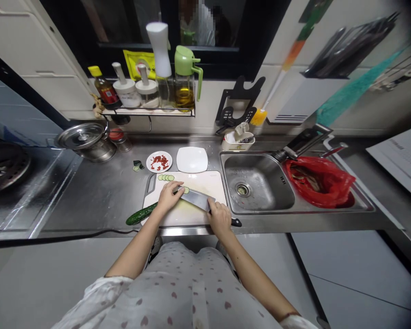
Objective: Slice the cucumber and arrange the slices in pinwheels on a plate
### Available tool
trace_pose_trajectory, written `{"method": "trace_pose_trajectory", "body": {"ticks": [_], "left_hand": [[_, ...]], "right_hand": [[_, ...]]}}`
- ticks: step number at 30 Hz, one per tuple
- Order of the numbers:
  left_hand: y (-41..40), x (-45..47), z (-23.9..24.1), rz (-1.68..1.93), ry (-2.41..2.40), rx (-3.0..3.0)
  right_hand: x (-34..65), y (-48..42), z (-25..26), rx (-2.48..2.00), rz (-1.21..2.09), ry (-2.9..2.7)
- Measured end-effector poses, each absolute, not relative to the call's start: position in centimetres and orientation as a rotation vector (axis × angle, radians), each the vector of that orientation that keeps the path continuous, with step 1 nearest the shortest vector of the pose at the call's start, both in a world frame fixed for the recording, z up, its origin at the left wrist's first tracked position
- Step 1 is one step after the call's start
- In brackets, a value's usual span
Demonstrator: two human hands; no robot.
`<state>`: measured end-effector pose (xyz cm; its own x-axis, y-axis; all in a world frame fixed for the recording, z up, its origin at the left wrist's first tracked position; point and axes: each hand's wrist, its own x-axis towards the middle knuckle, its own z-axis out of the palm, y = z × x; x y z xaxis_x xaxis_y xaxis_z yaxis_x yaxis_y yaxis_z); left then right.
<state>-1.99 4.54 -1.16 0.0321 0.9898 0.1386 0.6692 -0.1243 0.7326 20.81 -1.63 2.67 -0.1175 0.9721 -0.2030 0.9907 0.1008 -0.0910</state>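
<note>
A dark green cucumber point(141, 214) lies slantwise on the white cutting board point(192, 218), its uncut end past the board's left edge. My left hand point(169, 197) is closed over the cucumber's other end, fingertips close to the blade. In my right hand point(219, 218) is a kitchen knife point(196, 199) with a wide steel blade, its tip side touching the left fingers. A black handle end point(236, 222) sticks out right of that hand. One pale slice point(186, 189) is at the blade. Several overlapping cucumber slices point(166, 177) rest at the board's upper left.
Behind the board stand a plate of chopped red pieces point(159, 161) and a white square plate point(192, 159). Dark green scraps point(137, 165) lie left of them. A sink point(260, 183) with a red plastic bag point(320, 183) is right; a lidded pot point(89, 141) stands back left.
</note>
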Motion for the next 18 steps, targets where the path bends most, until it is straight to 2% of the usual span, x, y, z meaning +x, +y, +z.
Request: {"method": "trace_pose_trajectory", "body": {"ticks": [8, 18], "left_hand": [[4.8, -1.8, -0.6, 0.744, 1.575, 1.968], [4.7, -0.7, -1.8, 0.933, 1.66, 1.687]], "right_hand": [[22.0, -2.2, 1.8, 2.04, -0.164, 2.366], [22.8, -2.8, 1.2, 2.075, -0.245, 2.272]]}}
